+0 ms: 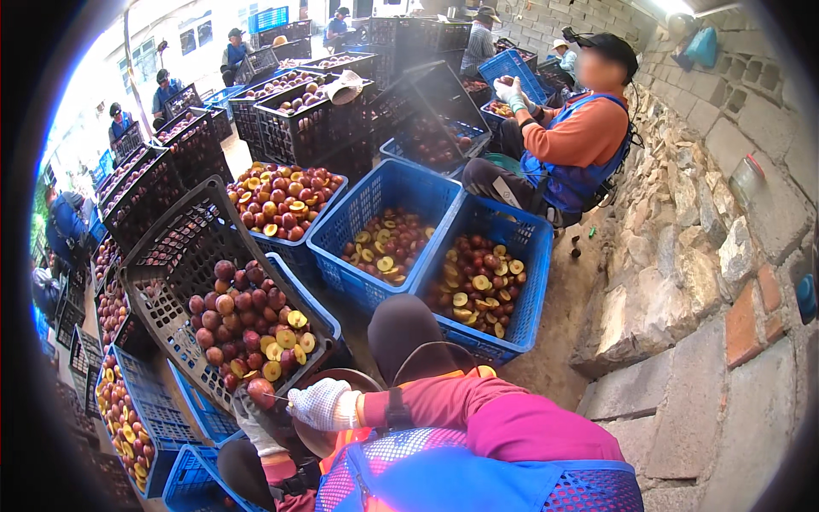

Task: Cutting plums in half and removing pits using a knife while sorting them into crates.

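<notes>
Stone wall (657,282) is bounding the right; a floor strip (559,299) is running between it and the nearest blue crate (525,282). Black crate (171,247) is sitting tilted, bare mesh showing toward its far edge. Fruit pile (247,320) is crowding its near edge. Hands are working tight beside that edge: left (256,424) is grasping a red fruit (261,393), right (324,404) is clenching a thin blade (278,398) meeting it.

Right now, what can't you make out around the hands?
Hidden in the head view:
Thin tool: grip end, inside the right hand.
Left hand: some fingers, behind the held fruit.
Brown bowl: much of its inside, under the right hand.
Black crate: lower pieces, under upper ones.
</notes>
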Available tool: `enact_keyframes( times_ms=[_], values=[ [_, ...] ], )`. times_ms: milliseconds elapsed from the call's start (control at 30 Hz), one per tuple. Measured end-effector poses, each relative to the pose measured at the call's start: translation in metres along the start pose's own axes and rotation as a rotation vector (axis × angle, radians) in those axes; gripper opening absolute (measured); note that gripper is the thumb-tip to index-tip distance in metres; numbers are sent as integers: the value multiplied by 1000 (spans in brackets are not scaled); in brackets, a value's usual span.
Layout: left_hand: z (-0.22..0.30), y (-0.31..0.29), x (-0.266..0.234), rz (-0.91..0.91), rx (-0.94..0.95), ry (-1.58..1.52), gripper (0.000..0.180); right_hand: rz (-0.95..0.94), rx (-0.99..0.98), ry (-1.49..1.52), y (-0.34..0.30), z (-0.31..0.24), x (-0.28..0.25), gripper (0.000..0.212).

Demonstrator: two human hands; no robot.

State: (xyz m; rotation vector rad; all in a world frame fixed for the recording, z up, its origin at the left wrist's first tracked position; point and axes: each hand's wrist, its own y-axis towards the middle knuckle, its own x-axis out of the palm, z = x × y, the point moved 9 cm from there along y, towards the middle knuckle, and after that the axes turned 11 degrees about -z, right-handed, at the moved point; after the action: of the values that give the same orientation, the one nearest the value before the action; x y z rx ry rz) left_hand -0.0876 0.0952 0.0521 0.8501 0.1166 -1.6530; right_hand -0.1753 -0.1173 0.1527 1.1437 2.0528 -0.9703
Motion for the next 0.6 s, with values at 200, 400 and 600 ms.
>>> enact_keyframes(
  times_ms=[200, 400, 600],
  values=[
    [-5, -14, 29, 58, -297, -513, 72, 33, -56, -9, 6, -5, -3, 32],
    [-18, -38, 36, -32, -567, -1292, 73, 62, -92, -186, 1, 0, 16, 41],
    [21, -24, -2, -277, -111, -1139, 61, -15, 40, -16, 11, 31, 37, 46]
  ],
)
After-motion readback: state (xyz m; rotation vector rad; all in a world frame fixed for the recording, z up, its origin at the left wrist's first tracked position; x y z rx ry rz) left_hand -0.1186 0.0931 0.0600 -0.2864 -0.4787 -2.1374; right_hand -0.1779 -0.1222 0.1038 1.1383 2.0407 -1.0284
